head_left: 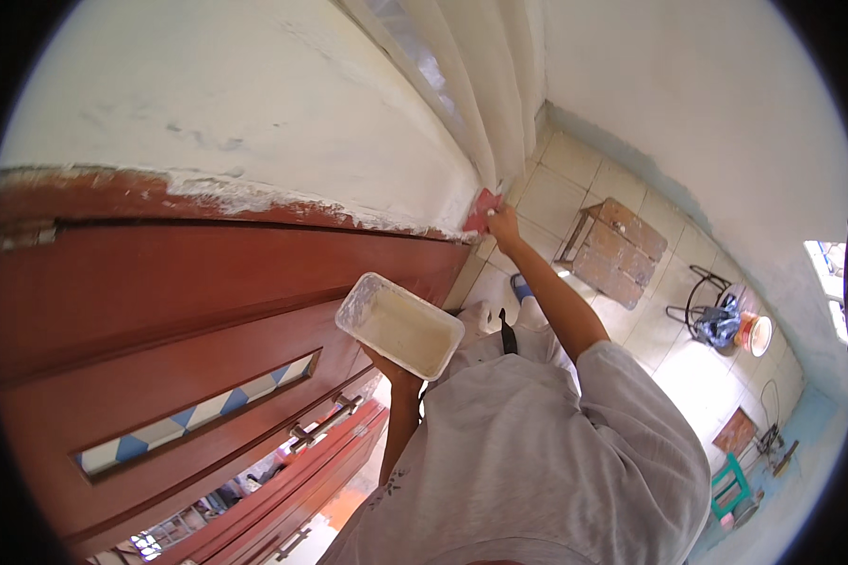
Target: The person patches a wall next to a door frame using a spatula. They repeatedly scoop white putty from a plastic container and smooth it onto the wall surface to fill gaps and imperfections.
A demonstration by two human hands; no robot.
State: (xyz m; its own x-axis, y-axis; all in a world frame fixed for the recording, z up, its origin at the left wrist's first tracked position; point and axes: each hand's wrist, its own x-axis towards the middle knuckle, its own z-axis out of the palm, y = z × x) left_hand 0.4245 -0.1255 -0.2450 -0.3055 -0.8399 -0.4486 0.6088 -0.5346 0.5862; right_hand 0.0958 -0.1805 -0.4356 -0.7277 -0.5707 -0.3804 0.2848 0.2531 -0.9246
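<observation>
My left hand (394,370) supports a white rectangular plastic tub (351,316) from beneath, its fingers largely hidden by it. Smooth off-white paste (407,330) lies in the tub. With my right arm stretched forward, my right hand (504,229) grips a flat red putty scraper (481,209). The scraper is against or very close to the wall where it meets the red-brown door frame (283,209). White smears cover parts of that frame's edge. The off-white wall (254,104) has some grey marks on it.
A pale curtain (485,85) hangs just beyond the scraper. Left of me are red-brown door panels (160,311) with a metal handle (322,424). On the tiled floor stand a wooden stool (619,250), a black metal stand (697,306) beside a bucket (756,334), and a green plastic item (728,485).
</observation>
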